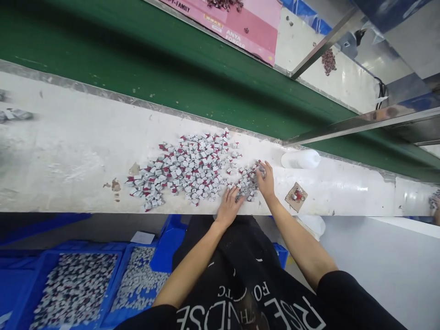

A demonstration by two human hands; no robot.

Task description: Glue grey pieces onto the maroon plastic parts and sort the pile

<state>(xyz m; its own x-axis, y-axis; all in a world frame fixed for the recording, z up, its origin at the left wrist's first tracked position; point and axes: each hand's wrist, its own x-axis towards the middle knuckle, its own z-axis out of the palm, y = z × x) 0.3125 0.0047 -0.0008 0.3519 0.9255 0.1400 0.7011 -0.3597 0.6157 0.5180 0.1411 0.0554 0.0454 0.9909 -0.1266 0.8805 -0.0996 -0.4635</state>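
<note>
Small white-and-grey pieces with dark red parts lie in a broad pile (192, 165) on the white bench. A smaller cluster of these pieces (248, 181) sits at the pile's right end, between my two hands. My left hand (229, 207) rests at the near side of that cluster, fingers spread and touching pieces. On its right side, my right hand (266, 180) has its fingers apart and slightly bent against the cluster's edge. Neither hand shows a piece clearly gripped; what lies under the fingertips is partly hidden.
A white bottle (300, 159) lies right of my right hand, near a small brown square card (296, 197) with red bits. Beyond the bench runs a green conveyor belt (144, 68). Below left, blue bins (117, 268) hold more pieces. A metal frame (364, 123) crosses the right side.
</note>
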